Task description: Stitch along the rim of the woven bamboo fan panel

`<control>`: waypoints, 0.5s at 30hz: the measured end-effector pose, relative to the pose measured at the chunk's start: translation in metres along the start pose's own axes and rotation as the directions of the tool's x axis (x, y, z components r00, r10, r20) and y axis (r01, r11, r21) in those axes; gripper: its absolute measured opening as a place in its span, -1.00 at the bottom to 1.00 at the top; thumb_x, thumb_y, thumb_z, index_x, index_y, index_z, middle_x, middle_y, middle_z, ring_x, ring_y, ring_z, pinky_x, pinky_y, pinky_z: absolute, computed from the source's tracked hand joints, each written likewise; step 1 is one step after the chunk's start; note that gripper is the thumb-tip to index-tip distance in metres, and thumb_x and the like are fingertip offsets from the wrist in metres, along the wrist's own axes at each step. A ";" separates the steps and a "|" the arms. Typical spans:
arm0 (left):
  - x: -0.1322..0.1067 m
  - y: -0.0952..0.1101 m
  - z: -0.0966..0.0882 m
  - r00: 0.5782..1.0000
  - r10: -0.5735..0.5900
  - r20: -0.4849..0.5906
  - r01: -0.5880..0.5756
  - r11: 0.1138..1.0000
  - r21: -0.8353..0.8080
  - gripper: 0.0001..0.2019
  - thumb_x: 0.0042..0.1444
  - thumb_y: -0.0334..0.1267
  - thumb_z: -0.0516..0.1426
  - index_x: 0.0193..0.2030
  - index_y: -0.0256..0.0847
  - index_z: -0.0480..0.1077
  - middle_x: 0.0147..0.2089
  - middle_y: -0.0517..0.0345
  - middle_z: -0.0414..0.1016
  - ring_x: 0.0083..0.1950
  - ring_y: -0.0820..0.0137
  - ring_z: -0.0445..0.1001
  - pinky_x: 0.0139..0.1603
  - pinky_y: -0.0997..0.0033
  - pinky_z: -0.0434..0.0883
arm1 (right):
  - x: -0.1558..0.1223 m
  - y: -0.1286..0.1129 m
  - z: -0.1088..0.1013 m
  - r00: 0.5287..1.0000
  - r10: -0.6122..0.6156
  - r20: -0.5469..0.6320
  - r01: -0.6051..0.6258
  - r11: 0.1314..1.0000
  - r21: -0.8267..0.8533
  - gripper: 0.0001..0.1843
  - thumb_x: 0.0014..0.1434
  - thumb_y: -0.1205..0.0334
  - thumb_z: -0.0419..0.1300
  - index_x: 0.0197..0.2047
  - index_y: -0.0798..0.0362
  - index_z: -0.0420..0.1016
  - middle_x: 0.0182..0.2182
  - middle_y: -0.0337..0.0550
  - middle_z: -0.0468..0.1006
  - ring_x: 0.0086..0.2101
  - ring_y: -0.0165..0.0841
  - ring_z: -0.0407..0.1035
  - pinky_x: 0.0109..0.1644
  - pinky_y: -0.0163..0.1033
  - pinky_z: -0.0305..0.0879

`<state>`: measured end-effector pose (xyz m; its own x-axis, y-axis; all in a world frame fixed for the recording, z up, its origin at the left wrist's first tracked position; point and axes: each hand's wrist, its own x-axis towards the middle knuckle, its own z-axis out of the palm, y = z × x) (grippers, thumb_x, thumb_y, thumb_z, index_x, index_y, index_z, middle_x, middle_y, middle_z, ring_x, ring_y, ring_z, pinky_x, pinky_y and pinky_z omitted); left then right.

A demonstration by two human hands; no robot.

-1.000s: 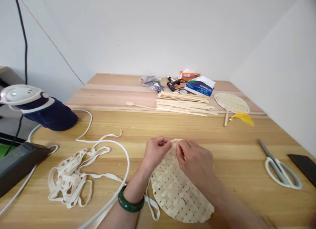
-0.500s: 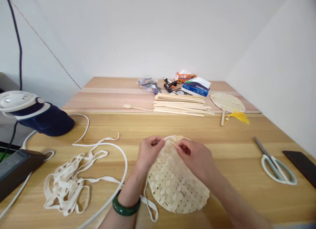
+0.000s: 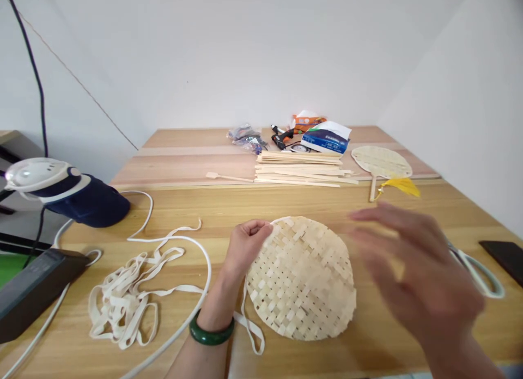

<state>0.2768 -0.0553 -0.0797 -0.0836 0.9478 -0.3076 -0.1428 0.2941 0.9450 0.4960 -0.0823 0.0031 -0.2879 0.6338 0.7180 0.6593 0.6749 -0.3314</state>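
Observation:
A round woven bamboo fan face [image 3: 304, 278] lies flat on the wooden table [image 3: 261, 210] in front of me. My left hand [image 3: 245, 248], with a green bangle on its wrist, pinches the fan face's upper left rim, where a white edging strip [image 3: 245, 308] runs along it. My right hand [image 3: 412, 270] hovers to the right of the fan face, blurred by motion, fingers stretched out and holding nothing. It partly covers the scissors [image 3: 482, 270].
A heap of white ribbon [image 3: 122, 297] and a white cord [image 3: 196, 308] lie at the left. A blue iron [image 3: 65, 191] and a dark device [image 3: 32, 286] stand at the far left. Bamboo strips [image 3: 302, 169], a finished fan with yellow tassel [image 3: 384, 166] and packets lie at the back.
My right hand has let go of the fan face's rim and swung out to the right, opening. The left hand keeps its pinch on the rim.

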 end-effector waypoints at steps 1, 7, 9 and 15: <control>-0.001 0.001 0.000 1.000 0.004 0.019 -0.004 1.000 -0.016 -0.75 -0.09 -0.12 0.30 -0.41 -0.31 0.53 -0.50 0.18 0.50 -0.50 0.51 0.36 -0.49 0.57 0.26 | 0.003 0.015 0.002 0.981 0.146 -0.128 -0.144 0.989 0.024 -0.82 0.15 0.34 0.18 -0.18 0.00 0.55 -0.16 -0.08 0.56 -0.08 -0.24 0.41 0.11 0.01 0.28; -0.007 0.006 0.003 0.991 0.048 0.126 -0.037 0.995 -0.088 -0.78 -0.11 -0.14 0.33 -0.43 -0.28 0.54 -0.50 0.18 0.51 -0.49 0.50 0.37 -0.46 0.55 0.28 | 0.008 0.084 0.040 0.407 0.615 0.676 -0.912 0.224 0.345 -0.70 -0.03 0.03 0.33 -0.33 0.11 0.60 -0.33 -0.10 0.60 -0.40 -0.37 0.42 -0.24 -0.20 0.39; -0.008 0.006 0.004 0.988 0.052 0.143 -0.041 0.996 -0.077 -0.78 -0.12 -0.15 0.33 -0.44 -0.28 0.54 -0.49 0.17 0.52 -0.49 0.50 0.37 -0.47 0.56 0.26 | 0.008 0.080 0.053 0.275 0.478 0.834 -0.961 0.109 0.254 -0.68 -0.04 0.00 0.34 -0.38 0.11 0.60 -0.43 -0.17 0.58 -0.44 -0.41 0.38 -0.34 -0.29 0.32; -0.008 0.005 0.006 0.984 0.046 0.170 -0.038 0.998 -0.049 -0.76 -0.09 -0.12 0.32 -0.45 -0.29 0.55 -0.50 0.14 0.52 -0.50 0.49 0.37 -0.49 0.54 0.25 | 0.016 0.053 0.079 0.281 0.295 0.913 -0.957 0.160 0.243 -0.75 -0.06 0.04 0.34 -0.41 0.06 0.61 -0.44 -0.24 0.58 -0.41 -0.40 0.37 -0.31 -0.31 0.25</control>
<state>0.2822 -0.0605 -0.0715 0.0792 0.9674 -0.2407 -0.1874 0.2516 0.9495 0.4709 -0.0066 -0.0512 -0.5204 0.7226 -0.4550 0.2119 -0.4069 -0.8885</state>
